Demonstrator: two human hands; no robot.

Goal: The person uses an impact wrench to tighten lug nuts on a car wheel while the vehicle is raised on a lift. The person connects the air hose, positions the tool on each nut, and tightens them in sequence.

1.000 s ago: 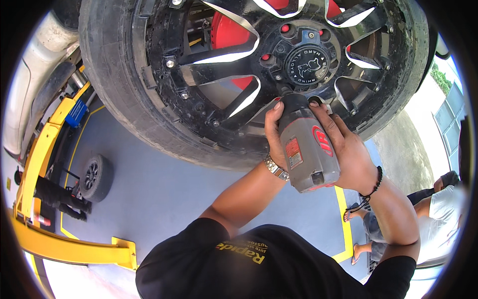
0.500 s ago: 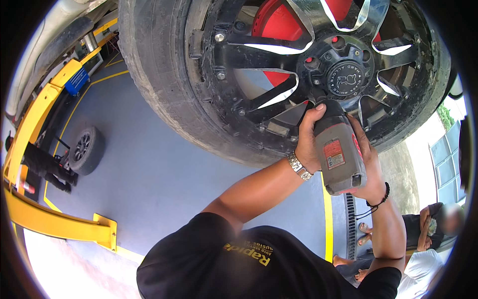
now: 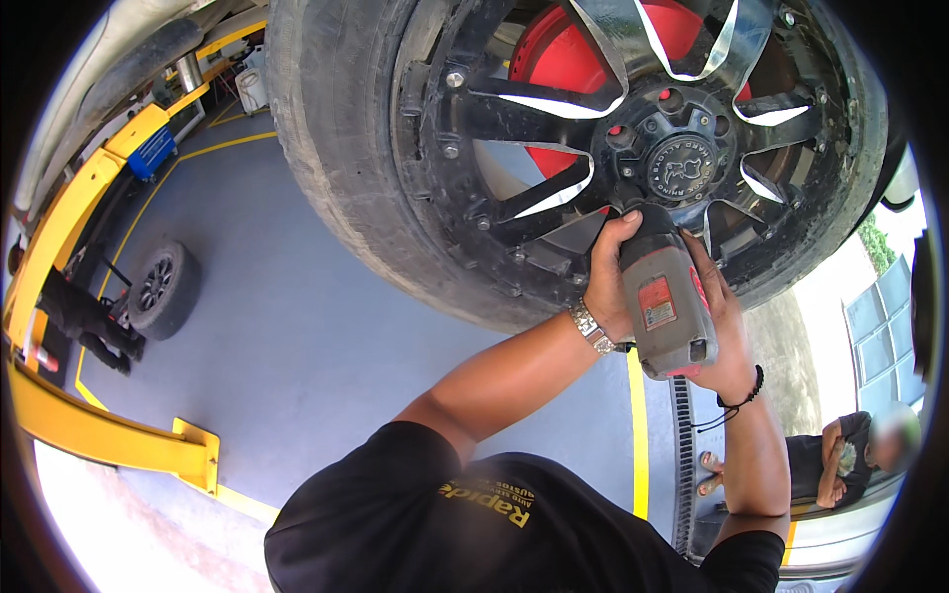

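Note:
A grey and black cordless impact wrench [image 3: 664,296] points up at the wheel, its nose against or close to the lower part of the hub. My left hand [image 3: 610,277] wraps its left side near the front, thumb along the top. From the right, my right hand [image 3: 729,341] grips the wrench, with most of its fingers hidden behind the tool. The large wheel has a black spoked rim [image 3: 529,124] with bright machined edges, a round centre cap [image 3: 682,163] and open lug holes. Its worn tire [image 3: 331,148] surrounds the rim. Red parts [image 3: 559,64] show between the spokes. The wrench's tip is hidden.
Yellow lift arms [image 3: 109,435] stand at left. Beyond them, another wheel [image 3: 164,289] is upright by a crouching person in dark clothes [image 3: 84,316]. A blue toolbox [image 3: 151,155] is farther back. At lower right a person [image 3: 840,460] sits with arms folded, near a floor drain grate [image 3: 683,455].
The view has shifted slightly, and a person in white at lower right has dropped out of it. Both hands keep their hold on the wrench at the same hub spot.

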